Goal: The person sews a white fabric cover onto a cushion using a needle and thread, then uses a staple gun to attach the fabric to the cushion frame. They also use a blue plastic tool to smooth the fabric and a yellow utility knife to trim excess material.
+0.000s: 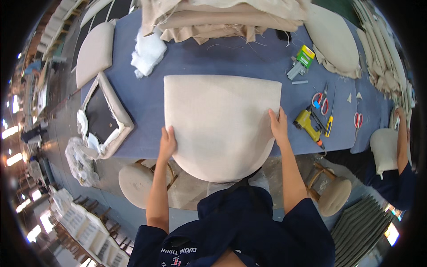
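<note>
A cream upholstered chair seat (222,127) lies face up over the front edge of the blue-grey table (191,58), its straight side away from me and its rounded side toward my body. My left hand (167,142) grips its left edge, the thumb resting on the fabric and the other fingers tucked out of sight. On the opposite edge, my right hand (279,126) holds it, fingers wrapped along the side. The cover looks smooth. The seat's underside is hidden.
Right of the seat lie a yellow staple gun (310,124), a yellow screwdriver (329,126), scissors (316,100) and a green staple box (305,55). Left are white wadding (149,52) and an upturned padded frame (119,109). Beige fabric (231,20) is piled behind. A co-worker's arm (402,138) shows far right.
</note>
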Action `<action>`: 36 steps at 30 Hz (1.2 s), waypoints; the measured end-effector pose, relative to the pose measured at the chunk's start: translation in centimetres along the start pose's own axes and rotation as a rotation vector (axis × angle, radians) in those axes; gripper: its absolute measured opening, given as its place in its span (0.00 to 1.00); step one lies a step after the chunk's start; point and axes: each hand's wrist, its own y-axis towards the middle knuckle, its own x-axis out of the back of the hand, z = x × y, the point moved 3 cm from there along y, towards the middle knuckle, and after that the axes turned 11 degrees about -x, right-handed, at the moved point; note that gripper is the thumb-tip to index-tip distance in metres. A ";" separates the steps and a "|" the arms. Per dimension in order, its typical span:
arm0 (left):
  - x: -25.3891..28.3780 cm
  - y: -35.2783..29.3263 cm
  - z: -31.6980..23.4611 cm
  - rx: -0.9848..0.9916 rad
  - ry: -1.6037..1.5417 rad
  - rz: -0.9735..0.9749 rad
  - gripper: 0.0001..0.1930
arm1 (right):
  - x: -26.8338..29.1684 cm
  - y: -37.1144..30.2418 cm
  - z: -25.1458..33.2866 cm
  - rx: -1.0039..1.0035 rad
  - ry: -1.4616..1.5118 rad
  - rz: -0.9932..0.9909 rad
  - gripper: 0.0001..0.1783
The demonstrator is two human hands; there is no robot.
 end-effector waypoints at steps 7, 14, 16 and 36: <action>-1.6 -3.3 2.1 0.113 0.114 0.003 0.29 | -1.9 -1.8 -5.1 0.097 -0.177 -0.198 0.35; -4.1 -2.9 0.8 0.175 0.030 -0.281 0.28 | -2.6 -1.5 -5.3 0.109 -0.021 -0.242 0.27; -4.0 -2.9 1.1 0.197 0.033 -0.252 0.27 | -2.7 -1.5 -5.3 0.111 -0.004 -0.234 0.26; -11.5 12.8 -12.7 -0.675 0.666 0.088 0.34 | -2.5 -1.3 -5.3 0.129 -0.070 -0.225 0.25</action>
